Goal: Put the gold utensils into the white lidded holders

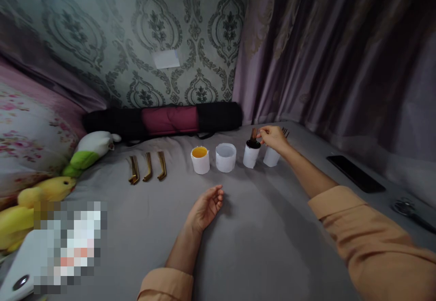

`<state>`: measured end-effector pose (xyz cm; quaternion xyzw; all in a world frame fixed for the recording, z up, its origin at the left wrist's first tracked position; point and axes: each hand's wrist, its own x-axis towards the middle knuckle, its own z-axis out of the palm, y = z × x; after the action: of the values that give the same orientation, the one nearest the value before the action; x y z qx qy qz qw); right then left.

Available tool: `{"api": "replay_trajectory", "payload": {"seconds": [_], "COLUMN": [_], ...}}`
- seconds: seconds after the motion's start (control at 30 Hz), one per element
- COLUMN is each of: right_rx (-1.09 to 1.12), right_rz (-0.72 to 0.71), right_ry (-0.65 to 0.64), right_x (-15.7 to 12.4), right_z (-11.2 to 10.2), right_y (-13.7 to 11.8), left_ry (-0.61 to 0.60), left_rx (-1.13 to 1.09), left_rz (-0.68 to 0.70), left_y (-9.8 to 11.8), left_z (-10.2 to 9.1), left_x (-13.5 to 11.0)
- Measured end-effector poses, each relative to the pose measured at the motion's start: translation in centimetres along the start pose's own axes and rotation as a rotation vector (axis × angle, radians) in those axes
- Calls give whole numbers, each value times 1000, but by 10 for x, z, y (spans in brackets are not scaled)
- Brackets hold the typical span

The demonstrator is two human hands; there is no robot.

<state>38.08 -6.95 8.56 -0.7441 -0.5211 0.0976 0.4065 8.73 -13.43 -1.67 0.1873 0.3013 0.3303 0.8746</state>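
Note:
My right hand (273, 138) is at the dark-lined white cup (251, 156), its thumb and fingertips pinched at the thin brown sticks (254, 134) standing in it. The hand partly covers another white cup (271, 157), behind which more brown sticks (285, 132) show. My left hand (206, 208) rests on the grey sheet, palm turned inward, fingers loosely curled, holding nothing. Beyond it stand a white cup with an orange-yellow inside (200, 161) and a wider white cup (225, 158). To the left lie three bundles of bent gold-coloured sticks (147, 167).
A black and maroon roll-shaped bag (169, 120) lies along the wall. Plush toys (89, 152) and a white object (30, 258), partly blurred out, line the left side. A black phone (356, 173) and a dark-handled object (413, 212) lie at the right by the curtain (327, 55).

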Motion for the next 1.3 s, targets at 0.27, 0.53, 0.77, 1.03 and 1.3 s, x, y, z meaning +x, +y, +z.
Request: {"api": "replay_trajectory", "payload": {"seconds": [0.27,0.53,0.77,1.03,1.3], "right_rx": [45,226,436,673,789], "right_rz": [20,86,154,296,330], "right_ry": [66,146,159,127,136], "right_x": [-4,-13,-26,-45,-64], "right_z": [-4,-6,-12,-12,-12], "right_y": [-7,-16,-32,-34,-35], "left_ry": [13,11,8,11,14], "left_rx": [-3,-7,-7,-12,-22], "left_rz": [-3,-7,-1,-1,-7], "left_y": [2,2,2,1,1], "left_z": [1,0,-1,0,-1], "left_x": [-1,0,0,-1,0]}}
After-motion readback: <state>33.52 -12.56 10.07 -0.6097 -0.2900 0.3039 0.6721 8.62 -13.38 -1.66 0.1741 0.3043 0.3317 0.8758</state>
